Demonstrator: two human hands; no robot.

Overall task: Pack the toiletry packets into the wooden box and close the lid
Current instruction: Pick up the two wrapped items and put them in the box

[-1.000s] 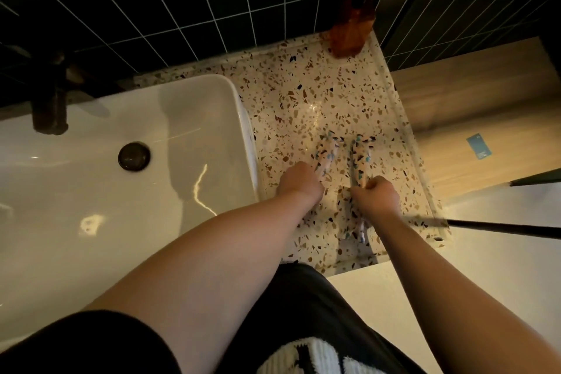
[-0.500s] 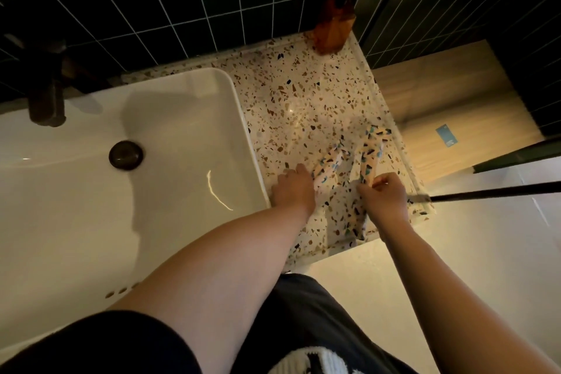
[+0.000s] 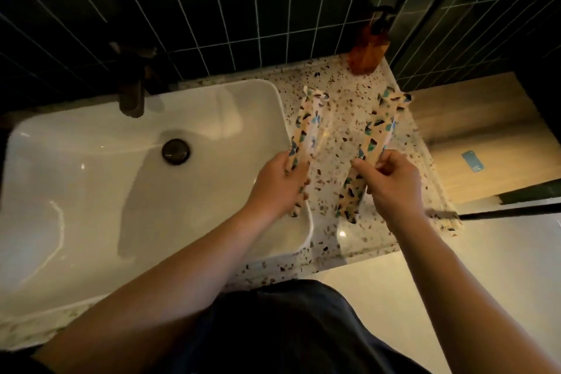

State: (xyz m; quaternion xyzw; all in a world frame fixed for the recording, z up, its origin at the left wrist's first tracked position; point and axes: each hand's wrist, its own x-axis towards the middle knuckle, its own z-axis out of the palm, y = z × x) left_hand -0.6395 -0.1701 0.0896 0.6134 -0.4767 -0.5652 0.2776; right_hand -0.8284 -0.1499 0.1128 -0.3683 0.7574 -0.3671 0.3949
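Two long, narrow toiletry packets with a speckled terrazzo print are lifted above the countertop. My left hand [image 3: 277, 184] grips the left packet [image 3: 306, 127] near its lower end, over the right rim of the sink. My right hand [image 3: 393, 184] grips the right packet [image 3: 381, 130] around its middle, over the terrazzo counter [image 3: 340, 118]. Both packets point away from me, roughly parallel and about a hand's width apart. No wooden box with a lid is clearly in view.
A white sink [image 3: 91, 191] with a dark drain [image 3: 176, 151] and dark tap [image 3: 132, 91] fills the left. An amber pump bottle [image 3: 368, 51] stands at the counter's back right corner. A wooden surface [image 3: 485, 130] with a small blue card [image 3: 472, 161] lies to the right. Dark tiled wall behind.
Both hands have picked the two packets up off the counter and raised them, moving apart. The camera view has shifted so that more of the wall shows.
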